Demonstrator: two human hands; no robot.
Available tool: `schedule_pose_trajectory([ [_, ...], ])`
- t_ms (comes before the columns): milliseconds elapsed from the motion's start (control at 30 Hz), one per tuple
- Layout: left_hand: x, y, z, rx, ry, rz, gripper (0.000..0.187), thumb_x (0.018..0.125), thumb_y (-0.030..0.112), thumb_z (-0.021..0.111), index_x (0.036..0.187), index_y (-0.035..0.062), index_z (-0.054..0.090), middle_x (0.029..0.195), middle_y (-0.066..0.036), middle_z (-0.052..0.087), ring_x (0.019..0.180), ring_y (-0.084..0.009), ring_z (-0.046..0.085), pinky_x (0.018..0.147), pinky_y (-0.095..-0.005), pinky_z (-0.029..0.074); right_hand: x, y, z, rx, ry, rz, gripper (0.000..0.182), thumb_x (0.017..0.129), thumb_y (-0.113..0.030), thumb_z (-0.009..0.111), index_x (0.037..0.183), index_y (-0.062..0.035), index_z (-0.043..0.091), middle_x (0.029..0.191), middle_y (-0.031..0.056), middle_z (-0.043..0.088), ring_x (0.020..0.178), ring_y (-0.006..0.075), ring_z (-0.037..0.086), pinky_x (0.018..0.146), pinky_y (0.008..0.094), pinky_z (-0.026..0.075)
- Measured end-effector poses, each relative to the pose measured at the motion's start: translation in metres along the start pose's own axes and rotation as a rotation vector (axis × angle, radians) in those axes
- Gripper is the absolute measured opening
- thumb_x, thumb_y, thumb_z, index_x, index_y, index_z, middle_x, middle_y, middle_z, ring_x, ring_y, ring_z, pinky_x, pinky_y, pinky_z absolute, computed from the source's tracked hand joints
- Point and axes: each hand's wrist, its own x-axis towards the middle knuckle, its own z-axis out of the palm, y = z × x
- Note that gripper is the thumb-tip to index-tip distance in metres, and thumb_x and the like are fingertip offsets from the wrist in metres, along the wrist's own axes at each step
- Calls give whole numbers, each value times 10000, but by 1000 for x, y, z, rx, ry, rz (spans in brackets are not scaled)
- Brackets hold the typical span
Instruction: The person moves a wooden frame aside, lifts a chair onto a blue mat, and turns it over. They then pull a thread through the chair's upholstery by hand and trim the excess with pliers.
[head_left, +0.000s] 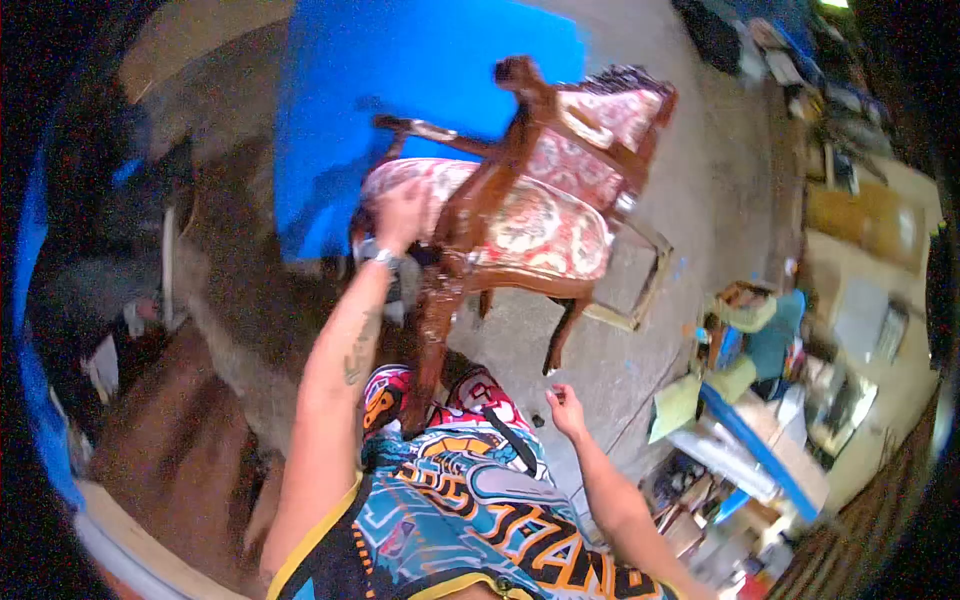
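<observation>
A carved dark-wood armchair (545, 230) with red-and-cream floral upholstery stands before me, its backrest towards the upper right. One of its legs comes down close in front of my shorts. My left hand (400, 215) grips the chair at the seat's left edge, its blurred fingers over the floral fabric. Down by my right side, my right hand (566, 410) hangs below the chair's far leg, touching nothing. Its fingers are loosely bent and apart, with nothing in them.
A bright blue panel (430, 60) lies behind the chair. An empty wooden frame (645, 280) is on the concrete floor to its right. Boxes, papers and a blue-edged board (760, 450) are piled at the right, beside a cluttered bench. Brown sheeting (170, 420) lies at the left.
</observation>
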Motion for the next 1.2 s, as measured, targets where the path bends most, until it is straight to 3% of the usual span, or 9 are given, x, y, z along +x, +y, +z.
schedule_pose_trajectory([
  [133,-7,1,-32,449,57,185,396,896,342,607,1201,92,640,1185,-249,556,1102,-365,516,963,-416,414,10,-13,-19,86,90,28,426,924,-344,592,1194,-15,561,1017,180,667,935,272,652,830,369,508],
  [233,-54,6,-71,298,102,112,646,973,312,538,1435,-62,285,1455,-220,372,1301,-323,413,1119,-399,283,23,-9,-44,200,196,28,451,910,-376,584,1174,-11,572,1013,194,678,924,325,662,825,403,509],
  [367,-195,-60,-109,-411,-191,-390,563,1028,365,413,1461,14,335,1299,-101,506,1153,-200,490,1029,-334,360,68,45,-42,324,277,90,410,941,-359,568,1155,-9,576,1017,177,666,936,272,645,838,360,501],
  [533,-251,20,-69,238,-269,-686,596,1007,402,457,1352,-83,418,1308,-170,510,1134,-258,506,994,-366,374,168,99,-28,418,273,104,375,950,-346,568,1134,-19,585,1001,152,672,935,240,643,824,334,499],
  [733,-283,-64,-73,491,118,-55,554,979,328,549,1252,-149,478,1013,-129,622,809,-225,505,774,-360,434,295,180,66,852,154,496,657,866,-531,615,1289,-51,467,1151,169,612,1030,279,607,849,428,478],
  [767,-270,-56,-52,455,256,-219,539,980,333,547,1248,-133,504,993,-137,633,792,-222,493,755,-367,429,318,180,72,954,120,611,770,834,-583,633,1350,-54,418,1219,188,583,1076,298,589,867,465,468],
  [800,-259,-51,-33,397,401,-376,526,981,337,546,1245,-117,530,974,-145,644,776,-218,480,736,-374,423,330,163,59,1118,149,664,931,778,-649,643,1424,-78,290,1319,206,488,1149,323,534,891,517,438],
  [900,-252,-74,-51,815,330,-59,458,983,375,528,1272,24,585,1059,-198,637,808,-249,499,785,-392,441,366,116,29,1304,136,837,1248,681,-764,645,1524,-112,-4,1503,223,249,1309,349,377,964,573,370],
  [1200,-238,-107,-101,1373,77,181,581,941,-12,365,1499,116,272,1415,-244,444,1201,-393,527,916,-474,452,422,130,62,1357,451,981,1090,668,-444,837,1439,10,214,1372,243,452,1235,382,472,1003,426,385],
])
